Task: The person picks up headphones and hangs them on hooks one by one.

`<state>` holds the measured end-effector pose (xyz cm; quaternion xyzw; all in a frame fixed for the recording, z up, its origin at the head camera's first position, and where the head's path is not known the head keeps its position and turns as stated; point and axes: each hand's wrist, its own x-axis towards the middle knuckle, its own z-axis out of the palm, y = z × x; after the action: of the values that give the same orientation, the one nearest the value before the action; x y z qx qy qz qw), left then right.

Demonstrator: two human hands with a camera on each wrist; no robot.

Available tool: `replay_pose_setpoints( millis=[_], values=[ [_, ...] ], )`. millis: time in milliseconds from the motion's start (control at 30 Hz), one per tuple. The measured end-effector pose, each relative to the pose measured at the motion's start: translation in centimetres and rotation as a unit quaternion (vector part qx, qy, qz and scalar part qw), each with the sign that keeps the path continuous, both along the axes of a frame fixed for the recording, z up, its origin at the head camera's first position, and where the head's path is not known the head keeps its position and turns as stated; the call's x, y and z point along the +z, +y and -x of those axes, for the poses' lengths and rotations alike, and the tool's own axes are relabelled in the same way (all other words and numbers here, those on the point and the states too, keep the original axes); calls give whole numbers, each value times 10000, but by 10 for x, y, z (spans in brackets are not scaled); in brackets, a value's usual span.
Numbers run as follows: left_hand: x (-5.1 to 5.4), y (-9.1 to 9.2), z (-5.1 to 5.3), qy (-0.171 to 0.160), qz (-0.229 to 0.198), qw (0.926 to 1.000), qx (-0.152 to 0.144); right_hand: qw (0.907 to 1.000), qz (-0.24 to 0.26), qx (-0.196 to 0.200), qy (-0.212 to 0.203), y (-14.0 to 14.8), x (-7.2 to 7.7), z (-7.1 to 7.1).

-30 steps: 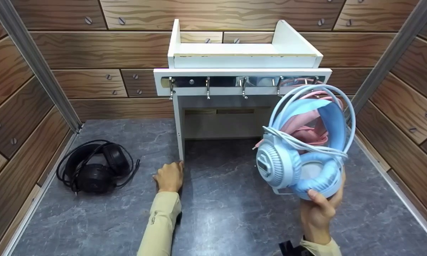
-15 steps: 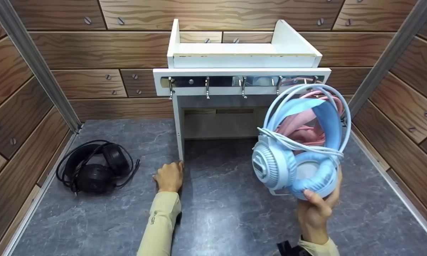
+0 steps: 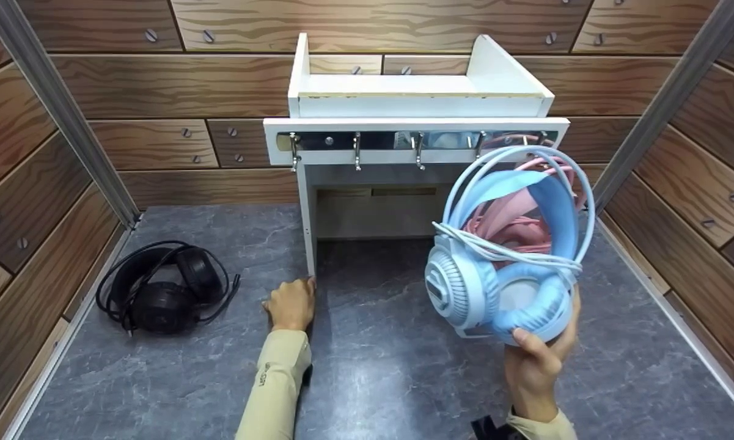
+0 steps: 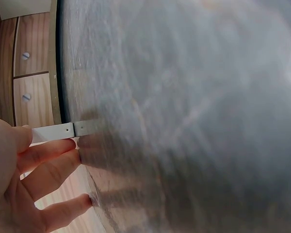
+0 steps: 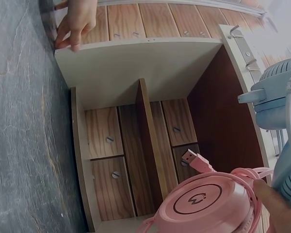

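At the white rack's left side panel (image 3: 307, 220), my left hand (image 3: 291, 305) grips the lower front end; the left wrist view has the thumb (image 4: 23, 138) on one side and fingers below. My right hand (image 3: 535, 370) holds blue headphones (image 3: 461, 284) by an ear cup, thumb on the cushion, headband up, cable wrapped across. They are in front of the rack's right part, below the hooks. Behind them are pink headphones (image 3: 513, 229), partly hidden; their ear cup (image 5: 199, 201) and USB plug (image 5: 196, 160) show in the right wrist view. What supports them is hidden.
Black headphones (image 3: 165, 305) with a coiled cable lie on the grey marbled surface (image 3: 159, 379) at the left. Metal hooks (image 3: 419, 150) line the rack's front rail (image 3: 342, 124), below an upper shelf (image 3: 391, 82). Wood-patterned walls (image 3: 189, 85) stand behind and at both sides.
My right hand and the blue headphones have moved a little to the left. My left hand has stayed at the panel, and the black headphones have not moved.
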<state>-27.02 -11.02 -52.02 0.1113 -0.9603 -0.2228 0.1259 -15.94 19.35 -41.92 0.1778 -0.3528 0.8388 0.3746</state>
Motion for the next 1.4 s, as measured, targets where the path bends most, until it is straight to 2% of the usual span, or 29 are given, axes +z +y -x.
replay_pose_setpoints(
  millis=[700, 967, 1400],
  values=[
    [-1, -1, 1, -2, -43, 10000, 60, 9996, -110, -31, -270, -7, 0, -3],
    [-2, 0, 0, 194, 10, 9998, 32, 9993, -240, 88, -272, -9, -1, -3],
    [-2, 0, 1, 22, -5, 10000, 40, 9992, -236, 20, -310, -17, 0, -5]
  ],
)
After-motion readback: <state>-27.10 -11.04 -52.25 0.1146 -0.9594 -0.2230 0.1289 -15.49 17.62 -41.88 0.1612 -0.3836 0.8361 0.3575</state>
